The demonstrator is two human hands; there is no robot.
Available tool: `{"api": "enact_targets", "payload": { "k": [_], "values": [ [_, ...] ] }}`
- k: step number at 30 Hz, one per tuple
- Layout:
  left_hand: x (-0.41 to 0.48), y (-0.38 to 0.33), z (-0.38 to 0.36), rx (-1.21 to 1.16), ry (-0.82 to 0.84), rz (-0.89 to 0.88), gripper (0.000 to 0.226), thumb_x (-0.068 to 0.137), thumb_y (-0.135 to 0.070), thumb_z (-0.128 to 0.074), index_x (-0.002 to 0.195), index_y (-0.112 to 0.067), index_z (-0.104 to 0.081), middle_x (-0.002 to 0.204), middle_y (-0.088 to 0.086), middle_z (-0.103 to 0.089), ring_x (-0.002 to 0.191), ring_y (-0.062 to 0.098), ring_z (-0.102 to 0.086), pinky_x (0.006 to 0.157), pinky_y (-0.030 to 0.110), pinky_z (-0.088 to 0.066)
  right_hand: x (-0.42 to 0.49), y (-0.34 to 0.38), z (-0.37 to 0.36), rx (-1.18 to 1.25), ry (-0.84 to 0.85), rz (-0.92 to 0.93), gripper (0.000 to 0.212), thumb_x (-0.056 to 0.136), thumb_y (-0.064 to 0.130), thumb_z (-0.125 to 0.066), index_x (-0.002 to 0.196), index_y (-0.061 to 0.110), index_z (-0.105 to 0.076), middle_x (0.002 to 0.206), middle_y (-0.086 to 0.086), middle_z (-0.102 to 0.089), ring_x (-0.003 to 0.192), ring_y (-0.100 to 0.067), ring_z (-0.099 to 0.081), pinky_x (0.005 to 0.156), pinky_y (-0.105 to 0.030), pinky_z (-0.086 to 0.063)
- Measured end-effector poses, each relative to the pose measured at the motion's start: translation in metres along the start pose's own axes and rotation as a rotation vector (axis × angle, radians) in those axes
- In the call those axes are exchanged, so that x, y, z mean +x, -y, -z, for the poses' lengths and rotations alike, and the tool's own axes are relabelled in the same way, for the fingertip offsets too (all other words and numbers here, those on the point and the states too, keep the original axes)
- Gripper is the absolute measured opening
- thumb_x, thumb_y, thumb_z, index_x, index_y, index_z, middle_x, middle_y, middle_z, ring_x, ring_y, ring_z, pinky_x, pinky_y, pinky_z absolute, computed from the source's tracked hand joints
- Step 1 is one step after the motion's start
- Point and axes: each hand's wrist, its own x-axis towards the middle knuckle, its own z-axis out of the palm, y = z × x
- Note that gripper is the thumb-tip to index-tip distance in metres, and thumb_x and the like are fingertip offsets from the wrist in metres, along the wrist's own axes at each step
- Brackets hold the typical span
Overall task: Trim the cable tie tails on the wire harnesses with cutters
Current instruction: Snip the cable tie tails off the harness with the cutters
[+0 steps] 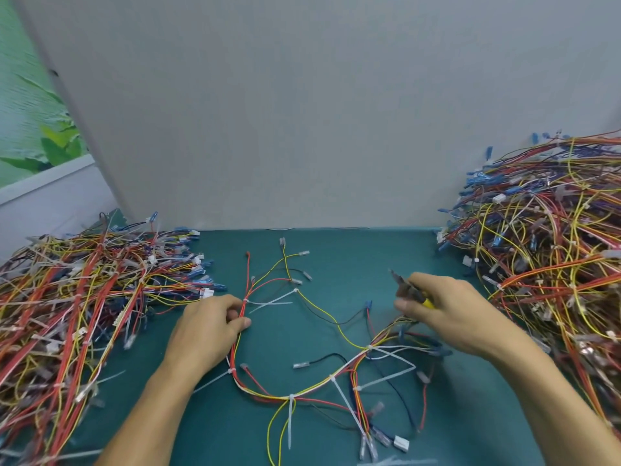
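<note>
At far left we see a low heap of harnesses (84, 297) spread over the green mat (339, 264). Just beside it our left hand (208, 327) pinches the red and yellow wires of the single harness (312, 388), which loops across the middle with white cable tie tails (289, 425) sticking out untrimmed. Further right, our right hand (447, 311) grips the yellow-handled cutters (405, 289), tip pointing up and left, clear of the wires, blades too blurred to tell if parted, and a taller heap of harnesses (544, 264) fills the right edge.
</note>
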Motion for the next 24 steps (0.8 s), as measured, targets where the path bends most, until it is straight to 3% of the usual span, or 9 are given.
{"api": "enact_targets", "payload": {
  "k": [3, 8, 11, 14, 18, 21, 24],
  "values": [
    [-0.002, -0.003, 0.003, 0.021, -0.016, -0.005, 0.025, 0.083, -0.035, -0.071, 0.106, -0.026, -0.07, 0.089, -0.012, -0.069, 0.088, 0.014, -0.063, 0.082, 0.032, -0.051, -0.004, 0.0, 0.003, 0.047, -0.04, -0.046, 0.025, 0.093, 0.046, -0.055, 0.086, 0.022, -0.055, 0.088, 0.001, -0.067, 0.086, -0.023, -0.06, 0.079, -0.04, -0.048],
    [-0.007, -0.021, 0.015, 0.078, -0.151, -0.136, 0.029, 0.086, -0.033, -0.068, 0.111, -0.019, -0.07, 0.104, 0.0, -0.07, 0.1, 0.021, -0.062, 0.09, 0.035, -0.047, -0.008, 0.005, 0.002, -0.108, -0.076, -0.071, 0.037, 0.093, 0.049, -0.052, 0.077, 0.019, -0.038, 0.079, -0.005, -0.058, 0.078, -0.03, -0.053, 0.073, -0.041, -0.046],
    [-0.021, -0.044, 0.021, -0.092, -0.11, -0.248, 0.022, 0.083, -0.028, -0.072, 0.104, -0.02, -0.072, 0.096, -0.004, -0.07, 0.089, 0.013, -0.063, 0.087, 0.03, -0.047, -0.014, 0.002, 0.006, -0.11, 0.073, -0.118, 0.031, 0.084, 0.04, -0.063, 0.09, 0.021, -0.04, 0.087, -0.004, -0.054, 0.08, -0.025, -0.052, 0.071, -0.039, -0.044],
    [-0.037, -0.073, 0.02, -0.203, 0.02, -0.397, 0.018, 0.082, -0.029, -0.073, 0.1, -0.024, -0.072, 0.09, -0.011, -0.068, 0.08, 0.001, -0.06, 0.081, 0.02, -0.046, -0.018, -0.003, 0.007, -0.092, 0.217, -0.112, 0.037, 0.075, 0.032, -0.066, 0.087, 0.025, -0.033, 0.085, -0.001, -0.044, 0.073, -0.015, -0.042, 0.059, -0.03, -0.032],
    [-0.047, -0.109, -0.002, -0.177, 0.149, -0.577, 0.022, 0.087, -0.03, -0.067, 0.107, -0.023, -0.069, 0.099, -0.005, -0.066, 0.093, 0.01, -0.058, 0.087, 0.022, -0.042, -0.016, -0.007, 0.004, -0.103, 0.155, -0.104, 0.039, 0.074, 0.032, -0.069, 0.104, 0.027, -0.044, 0.089, 0.005, -0.052, 0.08, -0.012, -0.05, 0.064, -0.028, -0.039],
    [-0.05, -0.126, -0.03, -0.115, 0.218, -0.63, 0.029, 0.085, -0.028, -0.068, 0.113, -0.022, -0.066, 0.108, 0.0, -0.062, 0.101, 0.016, -0.057, 0.091, 0.026, -0.042, -0.014, -0.01, 0.006, -0.209, 0.096, -0.013, 0.021, 0.074, 0.037, -0.068, 0.089, 0.027, -0.059, 0.084, 0.004, -0.058, 0.08, -0.015, -0.053, 0.069, -0.03, -0.045],
    [-0.047, -0.129, -0.052, -0.093, 0.219, -0.621, 0.028, 0.084, -0.031, -0.068, 0.11, -0.021, -0.066, 0.107, 0.0, -0.06, 0.102, 0.017, -0.054, 0.09, 0.028, -0.042, -0.014, -0.01, 0.007, -0.19, 0.104, 0.019, 0.015, 0.075, 0.034, -0.066, 0.085, 0.025, -0.062, 0.078, 0.002, -0.06, 0.075, -0.013, -0.054, 0.067, -0.033, -0.048]
  ]
}}
